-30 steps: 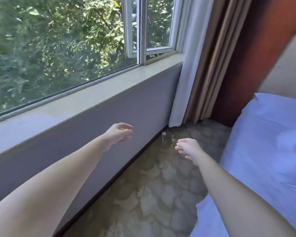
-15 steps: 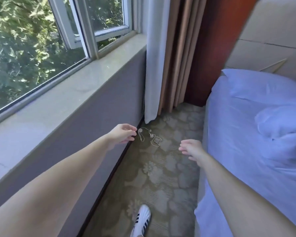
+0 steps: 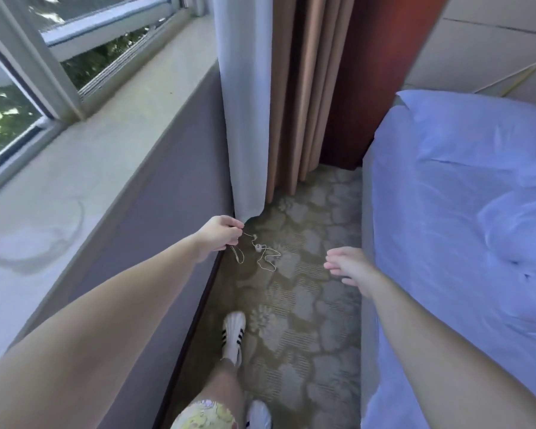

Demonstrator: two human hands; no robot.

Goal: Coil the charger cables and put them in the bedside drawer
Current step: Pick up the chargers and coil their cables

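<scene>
While the left hand (image 3: 222, 233) reaches low along the wall by the hem of the white curtain (image 3: 245, 125), its grip looks pinched narrow at one end of the thin pale cable (image 3: 262, 252), though whether the fingers truly hold it cannot be told for certain. The cable lies loose on the patterned carpet (image 3: 307, 305), in the strip between wall and bed (image 3: 461, 212), trailing from that hand rightward in untidy loops. The right hand (image 3: 348, 266) hovers apart near the bed's edge, fingers spread wide and empty. The left hand is plainly nearer; no drawer shows.
</scene>
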